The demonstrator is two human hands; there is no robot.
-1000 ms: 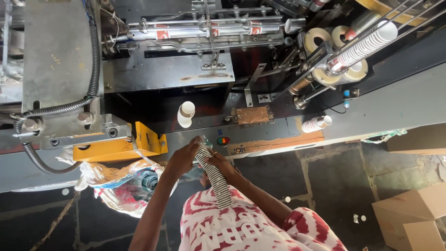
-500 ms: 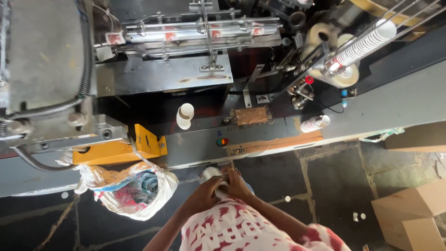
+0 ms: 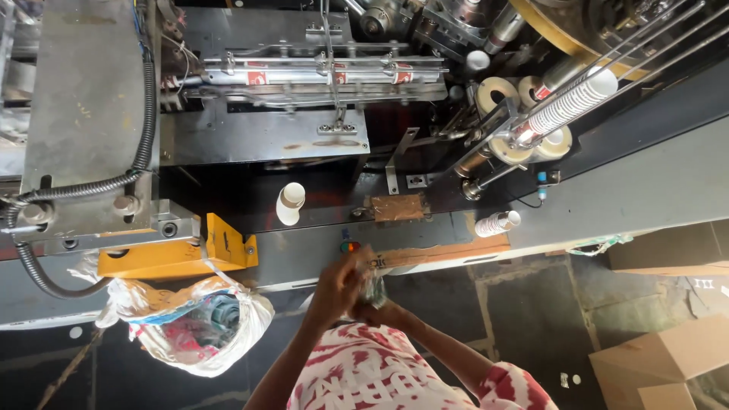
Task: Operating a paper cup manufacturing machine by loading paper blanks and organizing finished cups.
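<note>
My left hand [image 3: 338, 287] and my right hand [image 3: 383, 310] are together close to my chest, above my red and white patterned shirt [image 3: 372, 372]. Between them is a blurred, foreshortened stack of paper cups [image 3: 372, 285], and both hands close around it. In front of me stands a paper cup machine [image 3: 266, 137]. One white cup [image 3: 290, 203] sits on its dark middle section. A long row of nested cups [image 3: 573, 102] lies in a wire chute at the upper right, and a short stack of cups [image 3: 497, 222] rests on the grey ledge below it.
A plastic bag of scraps [image 3: 197, 334] hangs from a yellow bracket [image 3: 182, 254] on the left. A ribbed hose [image 3: 140, 121] runs down the machine's left side. Cardboard boxes [image 3: 664, 357] stand on the dark floor at the right.
The stack of cups was held stretched out towards the machine; both hands have drawn it back to my chest, and it now looks much shorter.
</note>
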